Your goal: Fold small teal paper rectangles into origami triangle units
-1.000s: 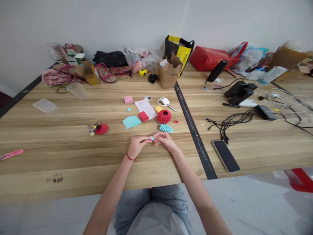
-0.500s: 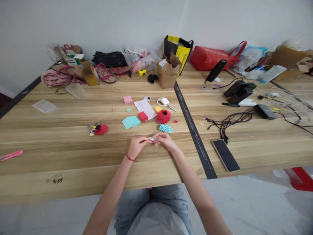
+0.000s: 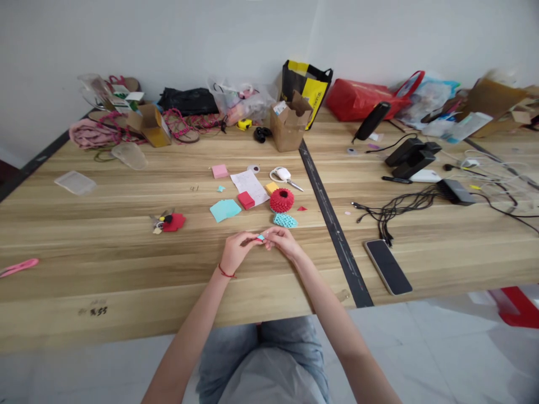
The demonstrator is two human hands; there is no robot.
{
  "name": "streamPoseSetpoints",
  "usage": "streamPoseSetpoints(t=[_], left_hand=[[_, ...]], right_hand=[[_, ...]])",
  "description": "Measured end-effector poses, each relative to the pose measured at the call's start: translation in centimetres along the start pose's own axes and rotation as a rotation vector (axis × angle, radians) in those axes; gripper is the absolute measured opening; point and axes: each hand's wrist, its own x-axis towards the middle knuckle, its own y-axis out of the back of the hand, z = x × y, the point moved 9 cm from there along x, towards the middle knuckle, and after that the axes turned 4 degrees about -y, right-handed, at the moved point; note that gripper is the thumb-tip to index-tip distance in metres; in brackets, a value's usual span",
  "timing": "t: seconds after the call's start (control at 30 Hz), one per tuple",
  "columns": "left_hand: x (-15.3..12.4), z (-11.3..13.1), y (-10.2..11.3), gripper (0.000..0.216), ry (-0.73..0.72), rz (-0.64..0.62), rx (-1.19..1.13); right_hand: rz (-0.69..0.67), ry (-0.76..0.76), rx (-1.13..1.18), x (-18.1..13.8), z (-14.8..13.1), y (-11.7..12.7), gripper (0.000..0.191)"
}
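Between my fingertips is a small folded piece of blue paper [image 3: 261, 237], with a bit of red beside it. My left hand [image 3: 236, 250], a red cord at its wrist, pinches it from one side. From the other side my right hand [image 3: 283, 241] closes its fingertips on it, partly hiding it. Just beyond my hands lie a blue piece built of folded paper [image 3: 285, 220] and a round red one [image 3: 282, 200] with a dark hole on top. Blue paper sheets [image 3: 225, 210] and a red paper stack [image 3: 246, 200] are to their left.
Scissors [image 3: 286, 177], a written sheet [image 3: 249, 186] and a pink pad [image 3: 219, 171] lie farther back. A phone [image 3: 388, 267] and black cables [image 3: 387, 210] are at right. Left are keys [image 3: 161, 222] and a pink cutter [image 3: 19, 267]. Bags and boxes line the wall.
My fingertips have shifted slightly closer together around the small blue paper. The objects on the table stay where they were.
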Motion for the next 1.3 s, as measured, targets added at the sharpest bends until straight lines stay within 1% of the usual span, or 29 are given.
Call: streamPoseSetpoints(t=[0.17, 0.33, 0.47, 0.57, 0.63, 0.7, 0.83, 0.9, 1.1, 1.3], left_hand=[[0.1, 0.2, 0.0, 0.014, -0.051, -0.019, 0.023], [0.3, 0.4, 0.0, 0.016, -0.045, -0.053, 0.028], [0.3, 0.0, -0.4, 0.014, 0.011, -0.077, 0.006], [0.3, -0.9, -0.5, 0.014, 0.089, -0.053, -0.06], [0.3, -1.3, -0.3, 0.015, 0.111, -0.027, -0.089], [0.4, -1.2, 0.1, 0.015, 0.085, -0.003, -0.079], [0.5, 0.4, 0.7, 0.014, -0.056, 0.032, -0.029], [0.4, 1.0, 0.9, 0.014, -0.098, 0.049, -0.014], [0.4, 0.9, 0.7, 0.015, -0.087, 0.05, -0.007], [0.3, 1.2, 0.8, 0.015, -0.129, 0.037, -0.017]], right_hand=[[-0.005, -0.039, -0.009, -0.1, 0.2, 0.0, 0.019], [-0.002, -0.058, -0.037, -0.2, 0.2, 0.1, 0.021], [-0.004, -0.031, -0.056, -0.2, -0.1, 0.0, 0.022], [0.01, 0.016, -0.052, 0.0, -0.4, 0.1, 0.023], [0.014, 0.048, -0.043, 0.1, -0.5, 0.1, 0.025], [0.013, 0.067, -0.037, 0.1, -0.5, -0.1, 0.027], [0.04, 0.07, -0.053, 0.0, -0.8, -0.1, 0.031], [0.054, 0.055, -0.085, 0.1, -0.8, -0.1, 0.031], [0.06, 0.037, -0.128, 0.1, -0.8, 0.0, 0.028], [0.038, 0.028, -0.115, -0.1, -1.0, -0.5, 0.029]])
